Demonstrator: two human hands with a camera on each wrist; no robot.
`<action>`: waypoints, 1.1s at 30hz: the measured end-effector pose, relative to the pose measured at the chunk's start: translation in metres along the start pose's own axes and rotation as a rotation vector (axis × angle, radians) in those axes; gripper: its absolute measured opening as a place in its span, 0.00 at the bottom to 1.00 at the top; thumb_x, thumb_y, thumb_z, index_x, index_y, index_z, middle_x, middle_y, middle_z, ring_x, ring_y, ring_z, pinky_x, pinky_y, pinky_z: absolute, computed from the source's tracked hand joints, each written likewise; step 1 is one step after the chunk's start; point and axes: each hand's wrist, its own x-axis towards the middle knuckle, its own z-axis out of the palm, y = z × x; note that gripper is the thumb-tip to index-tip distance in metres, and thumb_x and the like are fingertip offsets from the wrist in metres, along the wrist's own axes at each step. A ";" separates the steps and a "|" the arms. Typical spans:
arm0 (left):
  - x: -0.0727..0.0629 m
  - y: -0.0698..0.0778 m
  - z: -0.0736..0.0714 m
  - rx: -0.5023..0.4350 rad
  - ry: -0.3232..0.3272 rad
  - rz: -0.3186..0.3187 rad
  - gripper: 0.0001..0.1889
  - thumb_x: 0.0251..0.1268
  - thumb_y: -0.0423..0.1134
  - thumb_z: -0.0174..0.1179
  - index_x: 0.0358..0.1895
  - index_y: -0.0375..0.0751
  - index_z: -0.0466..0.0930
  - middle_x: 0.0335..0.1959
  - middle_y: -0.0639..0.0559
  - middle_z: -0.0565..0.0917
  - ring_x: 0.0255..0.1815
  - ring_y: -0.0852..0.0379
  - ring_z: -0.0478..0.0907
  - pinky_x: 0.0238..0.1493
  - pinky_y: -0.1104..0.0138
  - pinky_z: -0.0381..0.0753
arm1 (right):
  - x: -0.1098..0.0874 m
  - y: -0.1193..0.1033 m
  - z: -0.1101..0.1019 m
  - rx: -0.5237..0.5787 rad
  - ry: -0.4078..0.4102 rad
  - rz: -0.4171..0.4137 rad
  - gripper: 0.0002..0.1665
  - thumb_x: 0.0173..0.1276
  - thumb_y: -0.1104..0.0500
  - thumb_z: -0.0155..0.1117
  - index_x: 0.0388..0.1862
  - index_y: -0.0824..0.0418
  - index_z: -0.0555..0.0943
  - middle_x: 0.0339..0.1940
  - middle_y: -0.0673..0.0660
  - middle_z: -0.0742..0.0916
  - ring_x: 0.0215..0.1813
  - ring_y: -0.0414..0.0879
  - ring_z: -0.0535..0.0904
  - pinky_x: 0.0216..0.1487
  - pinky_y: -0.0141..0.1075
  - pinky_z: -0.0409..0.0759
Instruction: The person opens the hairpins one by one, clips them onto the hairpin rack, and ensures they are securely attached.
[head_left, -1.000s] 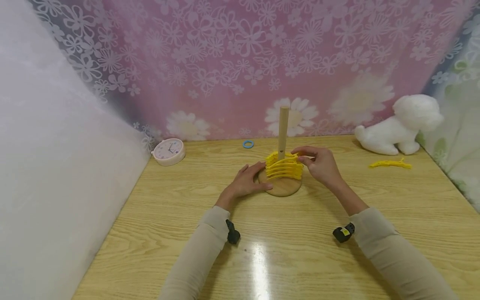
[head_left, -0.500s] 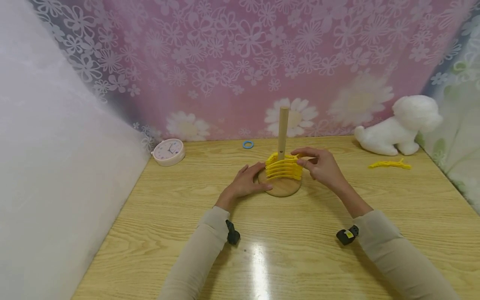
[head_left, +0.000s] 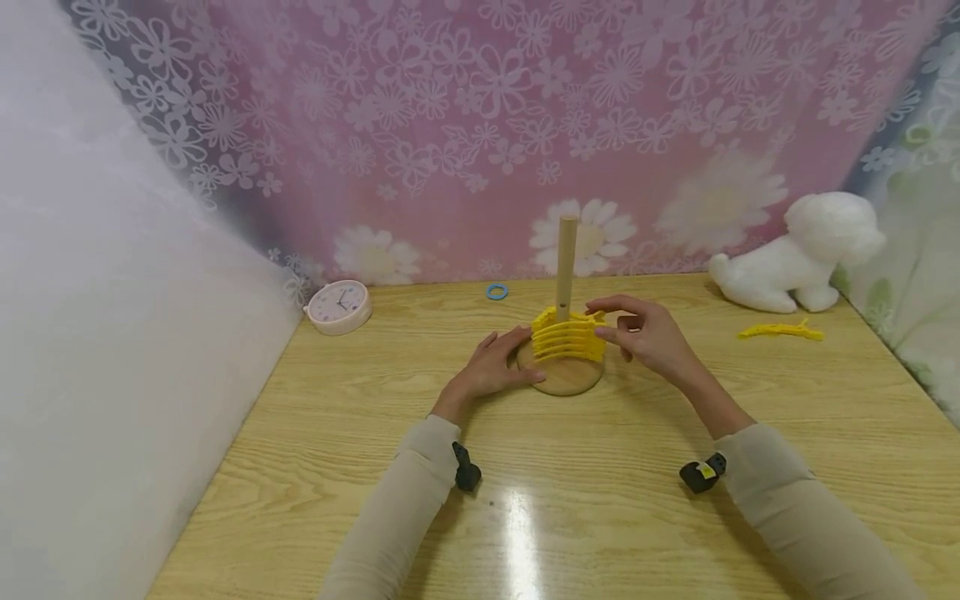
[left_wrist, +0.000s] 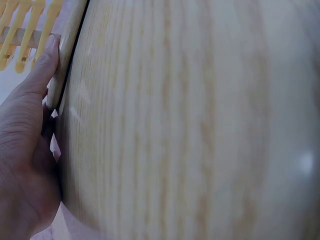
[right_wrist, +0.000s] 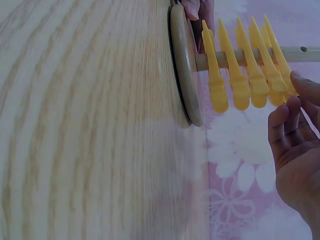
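Note:
A wooden pole stands upright on a round wooden base. Around its lower part sits a stack of curved yellow plastic pieces, spaced along the pole in the right wrist view. My left hand holds the base at its left edge, thumb on the upper face; its other fingers are partly hidden. At the right end of the stack, my right hand pinches the top yellow piece between thumb and fingertips. That piece lies nearly level over the ones below.
Another yellow piece lies on the table at the right, before a white plush dog. Near the back edge is a blue ring. A pink clock stands at back left. Behind the table hangs a flowered cloth.
The top yellow piece, tilted one second ago, now lies level with the stack. My right hand's wrist and forearm have shifted slightly right; my left hand stays on the base.

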 end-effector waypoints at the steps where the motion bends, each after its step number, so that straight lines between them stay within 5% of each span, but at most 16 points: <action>1: 0.000 -0.001 0.001 0.005 0.001 0.000 0.47 0.66 0.65 0.66 0.84 0.55 0.57 0.84 0.57 0.59 0.85 0.62 0.48 0.84 0.62 0.34 | -0.001 0.000 -0.001 0.005 0.004 0.009 0.22 0.75 0.56 0.70 0.65 0.56 0.83 0.58 0.58 0.87 0.20 0.63 0.70 0.16 0.41 0.70; 7: 0.000 -0.002 0.002 0.003 0.003 0.017 0.46 0.66 0.64 0.67 0.83 0.55 0.58 0.83 0.56 0.60 0.85 0.62 0.48 0.84 0.62 0.34 | -0.010 0.001 -0.013 0.037 -0.004 0.059 0.24 0.74 0.55 0.71 0.67 0.51 0.82 0.52 0.58 0.87 0.21 0.64 0.71 0.20 0.45 0.72; 14: 0.000 -0.001 0.002 -0.005 0.009 0.026 0.46 0.66 0.65 0.67 0.83 0.56 0.59 0.83 0.57 0.61 0.85 0.61 0.48 0.84 0.61 0.33 | -0.025 0.010 -0.040 0.064 0.027 0.071 0.26 0.75 0.57 0.69 0.71 0.54 0.79 0.65 0.55 0.84 0.21 0.54 0.73 0.25 0.44 0.78; 18: -0.001 -0.001 0.001 -0.008 0.004 0.029 0.46 0.66 0.65 0.66 0.83 0.56 0.59 0.83 0.57 0.60 0.85 0.61 0.48 0.84 0.61 0.33 | -0.037 0.023 -0.060 0.058 0.068 0.101 0.27 0.76 0.58 0.68 0.72 0.56 0.78 0.64 0.53 0.85 0.21 0.51 0.73 0.23 0.45 0.76; 33: -0.001 0.001 -0.001 -0.010 -0.010 0.018 0.47 0.66 0.65 0.66 0.84 0.55 0.57 0.84 0.57 0.59 0.85 0.63 0.47 0.84 0.62 0.32 | -0.076 0.072 -0.139 -0.047 0.228 0.242 0.25 0.76 0.60 0.68 0.70 0.51 0.78 0.52 0.28 0.84 0.22 0.44 0.76 0.25 0.34 0.80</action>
